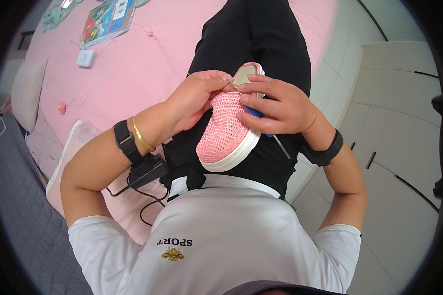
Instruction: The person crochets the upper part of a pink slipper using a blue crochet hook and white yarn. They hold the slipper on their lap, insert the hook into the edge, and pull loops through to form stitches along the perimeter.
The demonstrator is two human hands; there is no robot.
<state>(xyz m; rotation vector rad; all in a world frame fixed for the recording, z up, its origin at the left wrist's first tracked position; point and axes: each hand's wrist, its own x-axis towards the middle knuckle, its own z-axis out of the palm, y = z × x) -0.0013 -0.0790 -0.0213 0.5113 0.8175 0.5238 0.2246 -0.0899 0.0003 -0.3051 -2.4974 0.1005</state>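
Observation:
A pink crocheted shoe (227, 127) with a white sole lies over my lap, its toe towards my waist. My left hand (197, 97) pinches the upper beside the shoe's opening, with thumb and forefinger together. Across the shoe's other side is my right hand (277, 105), its fingers curled over a blue-handled crochet hook (254, 111). The hook's thin metal end meets the stitching between both hands' fingertips. At the other end, a metal shaft sticks out below my right palm. Pink yarn (166, 51) trails over the bed on the left.
On the pink bed sheet (133, 81) are a small yarn ball (61, 107), a white case (86, 58) and a picture book (109, 20). A black box (149, 171) with cables sits by my left forearm. Pale cabinets (391, 129) stand to the right.

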